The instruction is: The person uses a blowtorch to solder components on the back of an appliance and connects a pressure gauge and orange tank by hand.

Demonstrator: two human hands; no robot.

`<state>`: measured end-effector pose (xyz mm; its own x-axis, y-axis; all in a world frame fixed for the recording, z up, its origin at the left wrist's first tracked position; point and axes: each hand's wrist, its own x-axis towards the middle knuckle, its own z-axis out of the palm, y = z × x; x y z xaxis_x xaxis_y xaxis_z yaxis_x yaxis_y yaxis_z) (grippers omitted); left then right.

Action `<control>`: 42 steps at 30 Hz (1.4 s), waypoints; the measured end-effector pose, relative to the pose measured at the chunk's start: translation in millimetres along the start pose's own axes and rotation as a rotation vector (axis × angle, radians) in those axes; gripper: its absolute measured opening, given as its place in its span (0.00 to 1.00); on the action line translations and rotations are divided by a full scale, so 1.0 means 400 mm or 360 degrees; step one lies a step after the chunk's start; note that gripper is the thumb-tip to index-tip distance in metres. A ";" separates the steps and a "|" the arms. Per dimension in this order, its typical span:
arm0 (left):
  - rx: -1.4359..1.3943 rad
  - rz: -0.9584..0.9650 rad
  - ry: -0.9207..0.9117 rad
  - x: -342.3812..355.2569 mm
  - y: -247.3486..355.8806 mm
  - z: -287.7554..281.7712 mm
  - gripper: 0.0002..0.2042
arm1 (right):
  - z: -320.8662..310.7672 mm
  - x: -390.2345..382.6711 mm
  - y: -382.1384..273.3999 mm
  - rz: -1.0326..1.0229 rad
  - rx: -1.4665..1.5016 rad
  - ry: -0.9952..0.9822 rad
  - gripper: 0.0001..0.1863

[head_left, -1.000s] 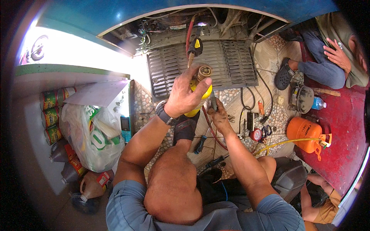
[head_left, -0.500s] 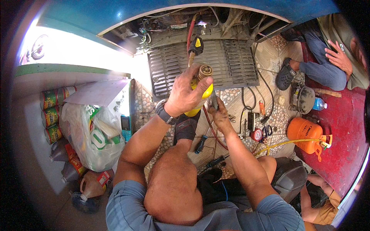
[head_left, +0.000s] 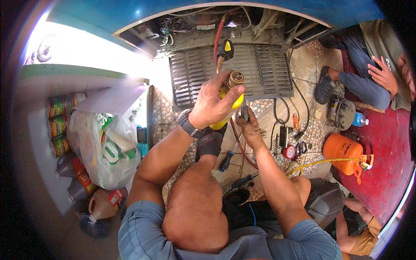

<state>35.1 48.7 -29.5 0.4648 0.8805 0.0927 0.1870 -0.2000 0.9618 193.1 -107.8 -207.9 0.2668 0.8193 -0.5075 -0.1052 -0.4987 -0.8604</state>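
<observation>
My left hand point(head_left: 210, 102) is wrapped round a yellow gas canister point(head_left: 237, 104) with a round brass fitting point(head_left: 236, 78) at its top. Just beyond my fingers is a black torch head point(head_left: 225, 50) with a yellow label and a brass tube; whether my fingers also hold that tube is hidden. Close beside the canister, my right hand point(head_left: 251, 131) grips a short dark grey piece point(head_left: 245, 112), its kind not clear. Below the canister is my dark shoe point(head_left: 211, 142).
Ahead, a slotted dark panel point(head_left: 188, 80) lies beneath an opened blue machine point(head_left: 130, 13). Screwdrivers point(head_left: 226, 161), a red gauge point(head_left: 289, 151) and hoses lie on the floor. An orange cylinder point(head_left: 342, 147) stands right, near a seated person point(head_left: 368, 86). A plastic bag point(head_left: 102, 151) is left.
The view has shifted slightly. My left hand and the torch head have moved a little to the right, and both hands keep their hold.
</observation>
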 end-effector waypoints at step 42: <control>-0.0046 0.0067 0.0053 0.004 0.007 0.006 0.24 | 0.081 0.261 -0.481 -0.0216 -0.0271 0.0031 0.38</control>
<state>38.5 48.4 -27.2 0.4428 0.8854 0.1413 0.1428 -0.2252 0.9638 210.2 83.0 -96.9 0.2864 0.8773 -0.3851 0.0960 -0.4262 -0.8995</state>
